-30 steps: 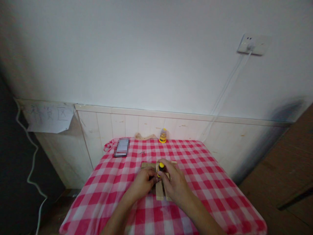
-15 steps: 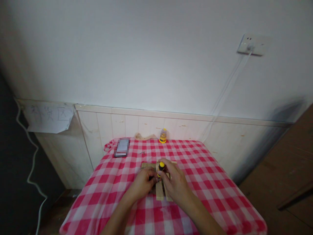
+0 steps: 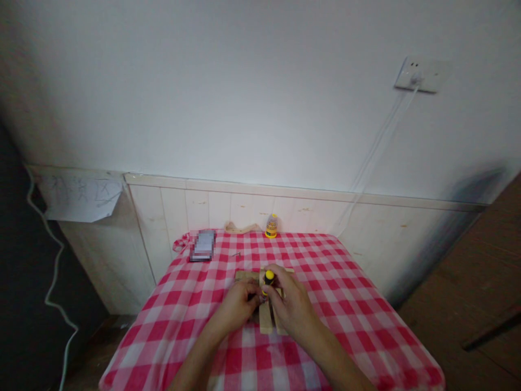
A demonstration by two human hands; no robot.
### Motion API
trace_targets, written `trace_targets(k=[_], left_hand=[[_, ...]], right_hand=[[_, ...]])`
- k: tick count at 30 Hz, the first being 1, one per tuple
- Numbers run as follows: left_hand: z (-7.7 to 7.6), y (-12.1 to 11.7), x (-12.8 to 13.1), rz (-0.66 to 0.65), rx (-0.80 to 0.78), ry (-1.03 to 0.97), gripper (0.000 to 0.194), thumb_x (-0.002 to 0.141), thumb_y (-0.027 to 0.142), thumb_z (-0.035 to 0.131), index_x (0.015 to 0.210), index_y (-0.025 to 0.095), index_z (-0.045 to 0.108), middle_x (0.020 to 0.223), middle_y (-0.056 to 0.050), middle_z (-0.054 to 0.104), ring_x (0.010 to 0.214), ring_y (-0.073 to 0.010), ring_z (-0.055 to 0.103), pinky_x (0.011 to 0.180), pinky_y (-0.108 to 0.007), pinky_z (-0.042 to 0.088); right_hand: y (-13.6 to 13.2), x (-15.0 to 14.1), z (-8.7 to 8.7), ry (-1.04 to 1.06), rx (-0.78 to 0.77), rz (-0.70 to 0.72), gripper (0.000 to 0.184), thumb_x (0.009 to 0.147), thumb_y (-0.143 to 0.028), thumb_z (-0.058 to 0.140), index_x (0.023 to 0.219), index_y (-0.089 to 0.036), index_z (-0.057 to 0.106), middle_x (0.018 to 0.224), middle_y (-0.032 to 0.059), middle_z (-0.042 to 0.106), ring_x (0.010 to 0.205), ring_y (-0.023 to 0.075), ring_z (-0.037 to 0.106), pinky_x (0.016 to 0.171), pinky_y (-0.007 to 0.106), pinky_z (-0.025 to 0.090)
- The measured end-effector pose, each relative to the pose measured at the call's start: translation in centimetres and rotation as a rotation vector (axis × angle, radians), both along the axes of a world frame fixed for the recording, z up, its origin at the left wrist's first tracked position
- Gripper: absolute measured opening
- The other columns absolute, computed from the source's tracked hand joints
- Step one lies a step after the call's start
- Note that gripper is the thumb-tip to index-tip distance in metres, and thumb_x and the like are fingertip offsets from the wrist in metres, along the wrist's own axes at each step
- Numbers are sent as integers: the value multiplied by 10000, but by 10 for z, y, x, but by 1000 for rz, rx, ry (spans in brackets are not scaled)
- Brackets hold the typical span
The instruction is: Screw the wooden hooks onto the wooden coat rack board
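Note:
A short yellow-and-black screwdriver [image 3: 268, 278] stands upright, gripped in my right hand [image 3: 288, 292] between thumb and fingers. Beneath it lie pale wooden strips [image 3: 266, 319], laid side by side across darker wood pieces [image 3: 246, 275]. My left hand [image 3: 241, 302] is closed in a pinch near the screwdriver's lower end, resting by the wood. What sits between its fingertips is hidden. The screwdriver's tip is too small and covered to make out.
On the red checked tablecloth [image 3: 195, 326] a phone [image 3: 203, 245] lies at the back left. A yellow-capped bottle [image 3: 271, 226] stands at the back edge, with a pale curved strip [image 3: 241, 228] beside it. Between phone and wood lies a small thin metal item [image 3: 236, 254].
Very little differs. Both hands stay in place at the wood, and the screwdriver remains upright in my right hand.

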State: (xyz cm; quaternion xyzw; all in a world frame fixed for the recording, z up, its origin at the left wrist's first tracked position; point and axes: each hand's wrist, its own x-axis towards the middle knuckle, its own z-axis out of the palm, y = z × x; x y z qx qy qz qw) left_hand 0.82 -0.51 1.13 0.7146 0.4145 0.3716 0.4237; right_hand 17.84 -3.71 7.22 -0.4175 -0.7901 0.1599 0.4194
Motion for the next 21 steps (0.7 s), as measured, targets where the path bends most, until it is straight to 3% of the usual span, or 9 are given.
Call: trace_targets(k=[21], left_hand=[[-8,4,-3,-7,50,11,225,889,203,597,711,155,726,906,-87,723,863,-217,654,759,-300,485]], right_hand=[[1,-2,6,-11,-29,-38,261,898,-100,602,1096,-269,607,960,24,699,888,233,656,800,338,515]])
